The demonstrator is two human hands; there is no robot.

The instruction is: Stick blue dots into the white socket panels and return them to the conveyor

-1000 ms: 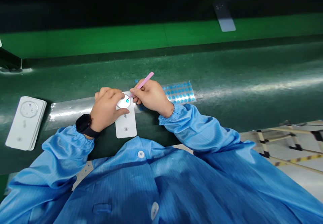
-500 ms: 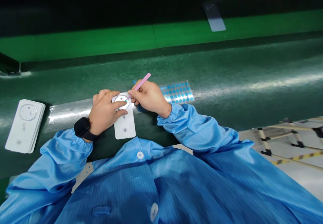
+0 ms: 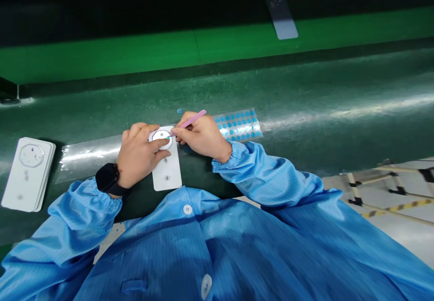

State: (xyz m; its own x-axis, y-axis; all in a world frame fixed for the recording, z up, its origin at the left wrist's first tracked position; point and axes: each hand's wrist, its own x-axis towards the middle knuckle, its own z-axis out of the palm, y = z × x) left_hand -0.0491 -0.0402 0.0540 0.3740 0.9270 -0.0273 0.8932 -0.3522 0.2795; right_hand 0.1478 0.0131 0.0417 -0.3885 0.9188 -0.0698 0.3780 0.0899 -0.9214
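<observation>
My left hand lies over the upper part of a white phone-shaped panel, fingers apart. Its index fingertip rests on the octagonal ring at the panel's top, and the thumb lies lower on the panel. Pinched pen-like in my right hand are slim pink tweezers. Their point reaches the ring beside my left index fingertip, where a small blue-green spot shows. The tip itself is partly hidden by my fingers.
A stack of similar white panels lies at the left. Clear film runs under my hands, with rows of blue dots at its right end. One loose blue dot lies beyond. Another panel rests on the green strip at the back.
The tweezers have tilted lower, and their handle end has shifted slightly right and down. My left hand keeps its place on the panel. The view has shifted slightly.
</observation>
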